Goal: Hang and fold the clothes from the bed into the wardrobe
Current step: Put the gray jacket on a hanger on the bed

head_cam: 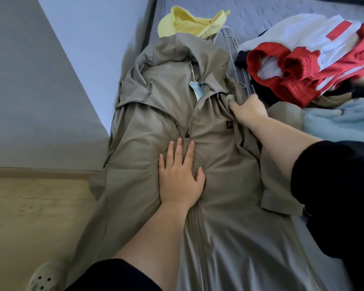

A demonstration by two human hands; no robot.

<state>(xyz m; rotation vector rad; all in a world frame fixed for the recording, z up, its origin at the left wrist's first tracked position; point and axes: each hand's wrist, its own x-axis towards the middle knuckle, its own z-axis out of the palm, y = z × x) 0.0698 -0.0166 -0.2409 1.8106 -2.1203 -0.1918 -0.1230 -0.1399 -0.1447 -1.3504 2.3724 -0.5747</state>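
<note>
On the bed (282,15), my khaki jacket (156,122) lies face up and spread along the near edge, half zipped, a paper tag (195,91) showing at the collar. It is neither folded nor hung yet. To its right a heap waits untouched: a red and white top (303,70), a pale blue piece (340,122), and a yellow garment (187,24) beyond the collar. Wire hangers (229,38) lie between jacket and heap, none in use. The wardrobe is out of view. I judge the job barely begun. My left hand (181,179) presses flat, fingers straight, on the jacket's chest just below the zip pull; my right hand (250,111) bunches the fabric at its shoulder.
</note>
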